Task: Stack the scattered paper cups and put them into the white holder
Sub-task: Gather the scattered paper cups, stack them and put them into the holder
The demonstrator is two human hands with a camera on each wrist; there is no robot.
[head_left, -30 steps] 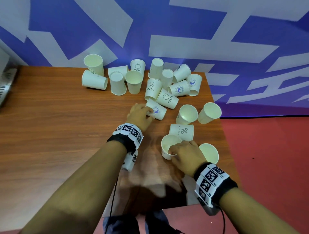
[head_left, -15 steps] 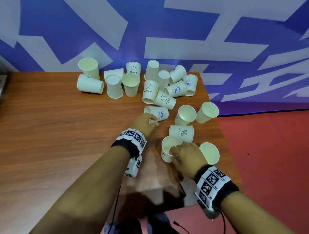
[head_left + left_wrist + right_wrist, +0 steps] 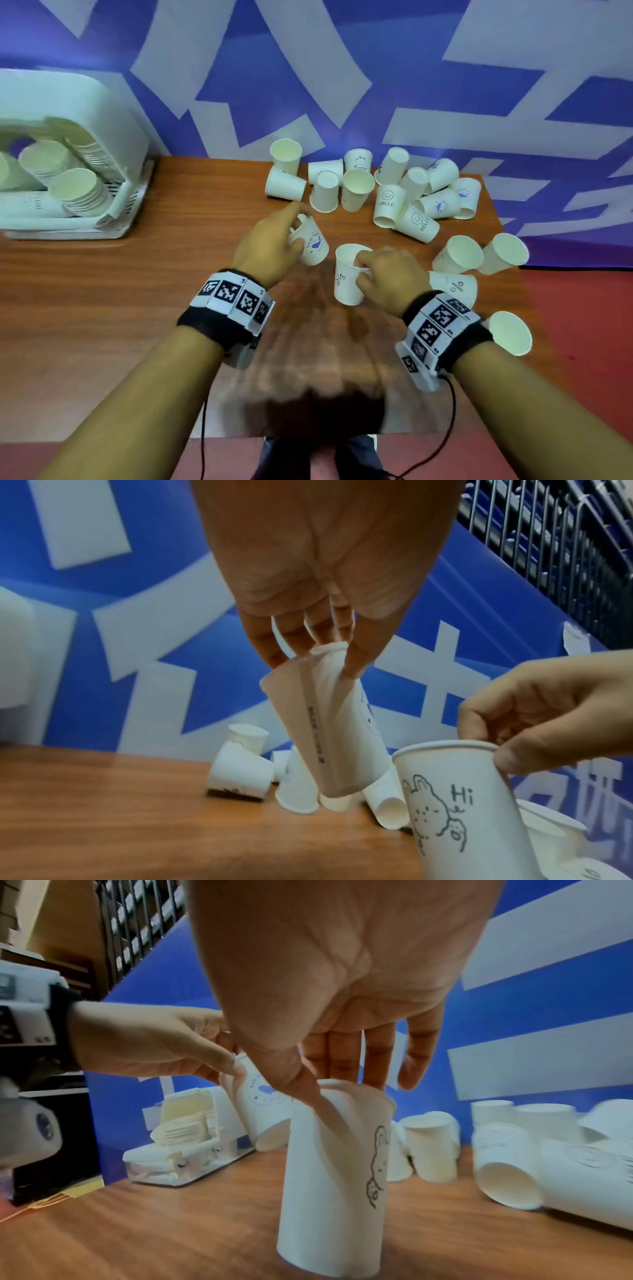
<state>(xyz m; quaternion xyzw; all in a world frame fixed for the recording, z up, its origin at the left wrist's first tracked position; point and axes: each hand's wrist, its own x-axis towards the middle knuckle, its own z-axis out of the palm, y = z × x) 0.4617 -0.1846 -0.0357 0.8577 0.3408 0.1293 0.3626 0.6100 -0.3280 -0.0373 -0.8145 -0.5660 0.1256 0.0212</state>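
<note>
My left hand (image 3: pixel 274 240) grips a white paper cup with a blue round logo (image 3: pixel 313 245) by its rim, lifted and tilted above the table; the same cup (image 3: pixel 329 731) hangs from my fingertips in the left wrist view. My right hand (image 3: pixel 383 274) pinches the rim of an upright cup with a bear drawing (image 3: pixel 347 277), thumb inside; in the right wrist view this cup (image 3: pixel 335 1177) stands on the wood. The white holder (image 3: pixel 68 164) sits at the far left with stacked cups lying in it. Several loose cups (image 3: pixel 387 192) lie scattered at the back.
The wooden table (image 3: pixel 102 308) has bare wood on its left and front. Its right edge drops to a red floor (image 3: pixel 582 325), with cups (image 3: pixel 510 332) near that edge. A blue and white wall (image 3: pixel 342 68) stands right behind the cups.
My left hand has lifted the blue-logo cup off the table and drawn it left. My right hand has brought the bear cup upright toward the middle. The view swung left, showing the holder.
</note>
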